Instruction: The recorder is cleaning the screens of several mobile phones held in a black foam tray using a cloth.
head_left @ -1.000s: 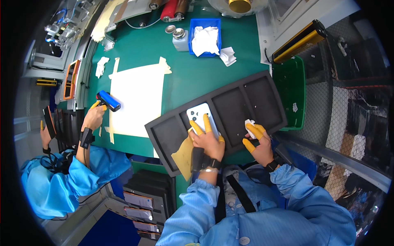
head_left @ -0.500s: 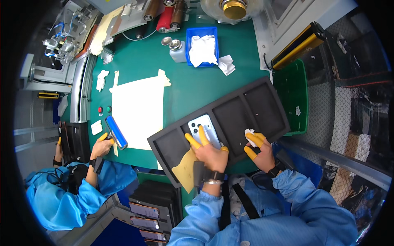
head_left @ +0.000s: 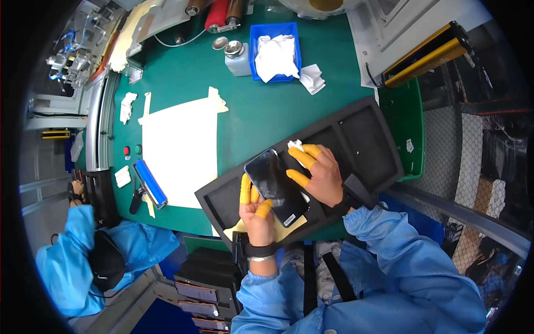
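A smartphone with its dark glossy screen facing up is held by my left hand. The thumb lies on its lower left side and the other fingers, in yellow finger cots, run along its edge and partly behind it. Just right of the phone, my right hand pinches a crumpled white wipe near the phone's upper right edge. Whether the wipe touches the glass I cannot tell. Beneath both hands lies a black foam tray divided into compartments. A yellow sheet shows below the phone.
Ahead stand a blue bin of white wipes, a loose wipe and a dispenser bottle. Left are a taped white sheet and a blue roller. A co-worker's sleeve is at far left, a green bin at right.
My left hand has taken the phone up from the tray and turned it from back to screen side. My right hand has moved left with the wipe. The co-worker's hand has left the roller.
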Action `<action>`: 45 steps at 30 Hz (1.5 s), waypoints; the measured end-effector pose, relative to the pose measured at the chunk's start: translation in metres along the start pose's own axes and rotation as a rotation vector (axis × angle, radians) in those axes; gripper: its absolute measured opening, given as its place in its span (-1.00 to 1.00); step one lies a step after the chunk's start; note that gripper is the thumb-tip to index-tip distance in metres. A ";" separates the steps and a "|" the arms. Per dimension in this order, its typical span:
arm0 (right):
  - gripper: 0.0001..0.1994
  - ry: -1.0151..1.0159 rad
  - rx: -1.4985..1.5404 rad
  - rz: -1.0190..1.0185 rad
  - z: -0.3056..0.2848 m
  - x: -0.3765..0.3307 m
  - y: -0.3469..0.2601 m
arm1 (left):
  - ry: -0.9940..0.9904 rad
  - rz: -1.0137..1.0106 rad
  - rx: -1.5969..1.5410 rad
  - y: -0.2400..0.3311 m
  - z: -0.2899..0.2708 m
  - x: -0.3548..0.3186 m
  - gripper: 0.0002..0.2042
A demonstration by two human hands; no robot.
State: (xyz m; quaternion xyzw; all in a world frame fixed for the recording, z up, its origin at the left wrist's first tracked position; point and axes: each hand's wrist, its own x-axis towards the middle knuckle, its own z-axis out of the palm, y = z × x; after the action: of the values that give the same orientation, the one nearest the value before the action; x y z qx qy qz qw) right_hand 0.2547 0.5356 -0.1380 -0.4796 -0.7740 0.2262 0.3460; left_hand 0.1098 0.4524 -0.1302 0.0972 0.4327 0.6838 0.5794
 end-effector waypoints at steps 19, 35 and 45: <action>-0.81 -0.010 -0.288 -0.170 0.038 0.041 -0.015 | -0.002 0.324 1.685 -0.019 -0.026 -0.050 -0.24; -0.87 -0.066 -0.052 0.185 -0.149 -0.046 -0.015 | 0.071 0.505 1.542 -0.031 -0.038 -0.049 -0.17; -0.82 0.057 -0.853 0.300 -0.231 -0.034 0.198 | 0.069 0.523 1.727 -0.027 -0.035 -0.047 -0.29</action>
State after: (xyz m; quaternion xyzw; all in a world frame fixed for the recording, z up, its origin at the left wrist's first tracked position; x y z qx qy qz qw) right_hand 0.5545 0.5953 -0.1318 -0.6923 -0.7101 -0.0786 0.1021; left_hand 0.1214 0.3932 -0.1534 0.5730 0.7768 0.2335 0.1174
